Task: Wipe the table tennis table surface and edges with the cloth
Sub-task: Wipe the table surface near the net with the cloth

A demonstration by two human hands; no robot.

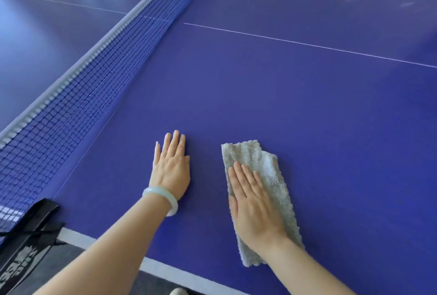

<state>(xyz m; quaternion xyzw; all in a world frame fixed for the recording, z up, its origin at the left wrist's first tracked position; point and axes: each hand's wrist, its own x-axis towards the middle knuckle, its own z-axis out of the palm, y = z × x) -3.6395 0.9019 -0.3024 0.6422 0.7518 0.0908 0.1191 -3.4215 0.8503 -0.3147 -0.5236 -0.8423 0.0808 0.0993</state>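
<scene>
One grey cloth point(272, 176) lies folded long on the blue table point(307, 105), near its front edge. The right hand point(254, 204) presses it flat, fingers point(246, 176) straight and together, gripping nothing. The left hand point(171, 167) rests palm down, fingers straight too, between the cloth and the net point(71, 96). I judge this is the surface-wiping step; the next move needs an even push outward, later along the white edge point(160, 268).

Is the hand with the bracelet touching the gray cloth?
Apart. The head view shows the left hand lying flat on the bare blue table, with a strip of table between it and the cloth under the right hand.
</scene>
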